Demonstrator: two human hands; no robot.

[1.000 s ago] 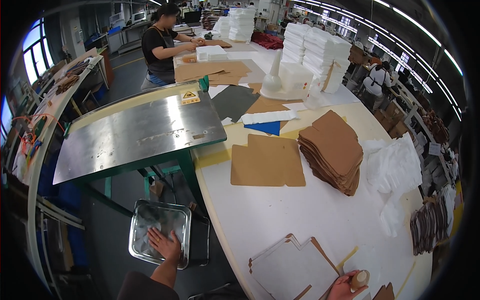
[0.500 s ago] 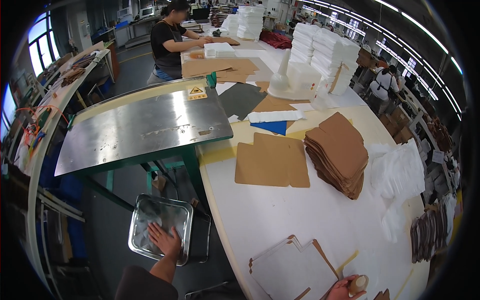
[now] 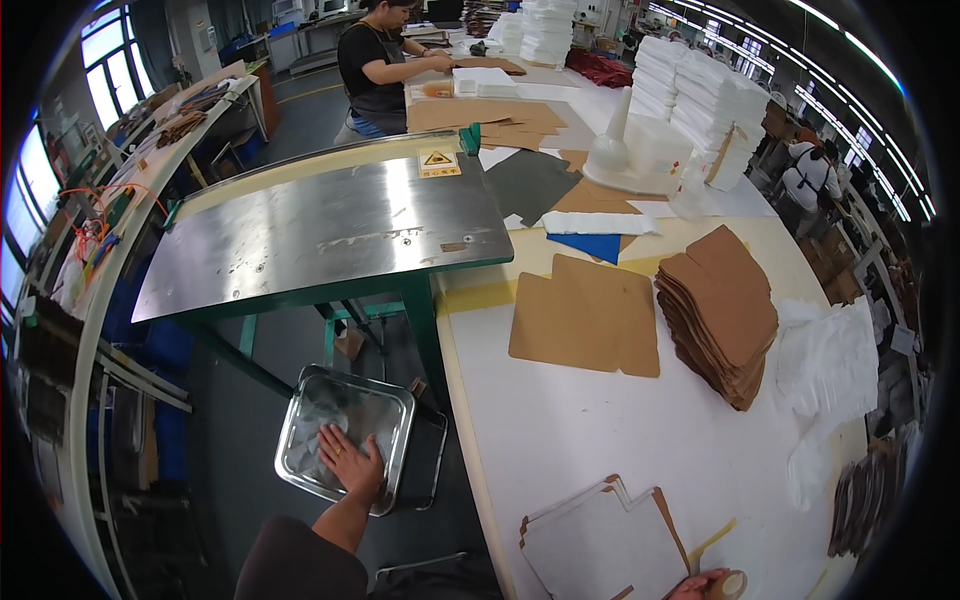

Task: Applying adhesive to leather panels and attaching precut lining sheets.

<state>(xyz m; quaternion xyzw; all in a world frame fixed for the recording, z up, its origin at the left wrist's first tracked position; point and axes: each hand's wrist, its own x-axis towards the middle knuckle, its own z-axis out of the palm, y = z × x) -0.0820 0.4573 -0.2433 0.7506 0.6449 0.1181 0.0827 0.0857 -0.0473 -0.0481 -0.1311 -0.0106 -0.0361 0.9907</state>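
My left hand [image 3: 350, 462] lies palm down with fingers spread on the bottom of a shiny square metal tray [image 3: 387, 480], low beside the table. At the lower right edge of the picture, my right hand [image 3: 697, 586] has its fingers round a small, round, amber-coloured thing [image 3: 734, 584] with a pale middle; its kind is unclear. That hand is partly cut off. Next to it lie white sheets with brown edges [image 3: 600, 540], cut with a notch. A single brown notched piece [image 3: 585, 315] lies flat farther up the table, left of a fanned stack of brown pieces [image 3: 722, 310].
A metal-topped stand with green legs [image 3: 330, 230] adjoins the table [image 3: 560, 430]. Crumpled white sheets [image 3: 830, 360] lie at right. A white spouted container [image 3: 610, 150] and tall white stacks [image 3: 700, 90] stand farther back. Another person [image 3: 380, 70] works at the far left side.
The whole view has shifted, so things appear farther right and mostly slightly higher. My left hand stays flat on the tray. My right hand still holds the round thing, now nearer the lower edge.
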